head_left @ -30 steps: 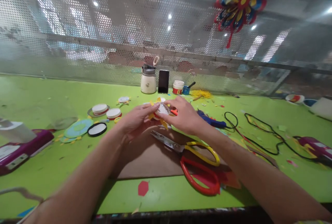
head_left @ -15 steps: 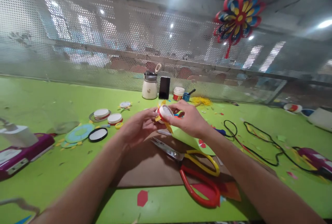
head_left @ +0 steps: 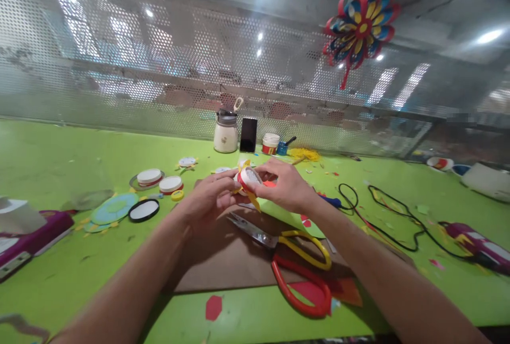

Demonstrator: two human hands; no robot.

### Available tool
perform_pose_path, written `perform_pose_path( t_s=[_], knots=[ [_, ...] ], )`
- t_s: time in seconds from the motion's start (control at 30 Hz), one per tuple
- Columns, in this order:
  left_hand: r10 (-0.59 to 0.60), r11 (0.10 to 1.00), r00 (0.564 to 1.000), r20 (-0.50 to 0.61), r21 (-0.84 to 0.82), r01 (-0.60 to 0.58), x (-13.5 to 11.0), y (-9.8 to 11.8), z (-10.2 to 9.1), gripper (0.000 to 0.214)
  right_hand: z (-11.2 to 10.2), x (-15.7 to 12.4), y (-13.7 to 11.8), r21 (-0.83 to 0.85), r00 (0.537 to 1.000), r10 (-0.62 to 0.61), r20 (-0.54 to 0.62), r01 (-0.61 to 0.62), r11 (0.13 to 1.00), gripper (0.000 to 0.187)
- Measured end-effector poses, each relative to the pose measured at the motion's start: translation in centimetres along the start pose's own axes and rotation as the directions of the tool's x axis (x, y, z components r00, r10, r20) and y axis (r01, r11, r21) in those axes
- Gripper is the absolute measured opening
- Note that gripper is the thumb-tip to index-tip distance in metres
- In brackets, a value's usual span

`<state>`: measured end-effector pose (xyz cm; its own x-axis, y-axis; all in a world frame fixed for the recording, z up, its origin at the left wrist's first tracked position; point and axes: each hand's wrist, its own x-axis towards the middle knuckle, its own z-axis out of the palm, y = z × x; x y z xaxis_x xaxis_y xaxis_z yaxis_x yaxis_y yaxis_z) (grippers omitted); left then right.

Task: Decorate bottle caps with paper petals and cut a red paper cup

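Between my two hands is a small round white lid (head_left: 252,176) with a red band and yellow paper pieces sticking out from its edge. My left hand (head_left: 213,191) grips its left side, with fingers curled at the rim. From the right, my right hand (head_left: 285,184) pinches the rim between thumb and fingers. The lid is tilted, and part of it is hidden by the fingers. Below it, a pair of scissors (head_left: 266,238) with one yellow and one red handle lies partly spread on a brown board (head_left: 215,259). A sheet of light green paper (head_left: 292,217) rests under my right hand.
More white lids (head_left: 171,184), a black-rimmed disc (head_left: 144,210) and a pale blue paper disc (head_left: 113,209) lie left. Behind stand a bottle (head_left: 226,134), phone (head_left: 248,135) and paint jar (head_left: 271,143). Power strips (head_left: 480,245) and cord (head_left: 392,236) are right.
The view has turned slightly to the right, so the table things sit a little further left. Both hands still hold the lid, which has tipped slightly.
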<state>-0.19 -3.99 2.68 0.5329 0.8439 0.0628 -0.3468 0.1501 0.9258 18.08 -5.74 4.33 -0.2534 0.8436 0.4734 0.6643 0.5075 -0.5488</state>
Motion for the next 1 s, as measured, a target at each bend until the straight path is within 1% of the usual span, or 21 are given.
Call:
perform_pose_path(
  t_s=[0.1,0.3,0.5,0.57,0.63,0.7,0.8,0.9,1.0],
  knots=[
    [0.008,1.000,1.000,0.020,0.015,-0.009,-0.1,0.1,0.0,0.027,0.1,0.0,0.1,0.006,1.000,-0.008,-0.007,0.008,1.000,0.022],
    [0.016,0.999,1.000,0.014,0.044,-0.017,-0.3,0.5,0.2,0.022,0.4,-0.1,0.4,-0.001,0.998,-0.048,-0.034,0.048,0.999,0.027],
    [-0.001,1.000,0.998,-0.057,-0.030,-0.001,-0.3,0.4,0.0,0.019,0.8,-0.2,0.4,0.021,0.994,-0.076,-0.073,0.078,0.997,0.035],
    [-0.005,1.000,0.997,-0.076,-0.025,0.003,-0.2,0.2,0.0,0.015,0.9,-0.1,0.4,0.027,0.995,-0.060,-0.076,0.062,0.998,0.037],
    [-0.006,1.000,0.996,-0.089,0.012,0.007,-0.1,0.0,0.0,0.015,1.0,-0.1,0.4,0.018,0.998,-0.014,-0.056,0.015,1.000,0.039],
    [-0.028,0.998,0.993,-0.113,0.053,0.034,0.0,-0.2,0.2,0.014,0.9,0.0,0.5,-0.023,0.999,0.034,-0.026,-0.034,0.999,0.040],
    [-0.079,0.995,0.986,-0.146,0.049,0.087,0.2,-0.4,0.2,0.012,0.6,0.2,0.9,-0.052,0.998,0.054,0.017,-0.053,0.997,0.037],
    [-0.087,0.996,0.991,-0.104,-0.005,0.087,0.4,-0.3,-0.1,0.015,0.0,0.4,1.2,0.030,0.998,0.046,0.054,-0.047,0.998,0.035],
    [-0.081,0.995,0.994,-0.071,-0.067,0.077,0.4,-0.2,-0.4,0.017,-0.4,0.5,1.4,0.124,0.998,0.040,0.052,-0.046,0.991,0.028]
  ],
)
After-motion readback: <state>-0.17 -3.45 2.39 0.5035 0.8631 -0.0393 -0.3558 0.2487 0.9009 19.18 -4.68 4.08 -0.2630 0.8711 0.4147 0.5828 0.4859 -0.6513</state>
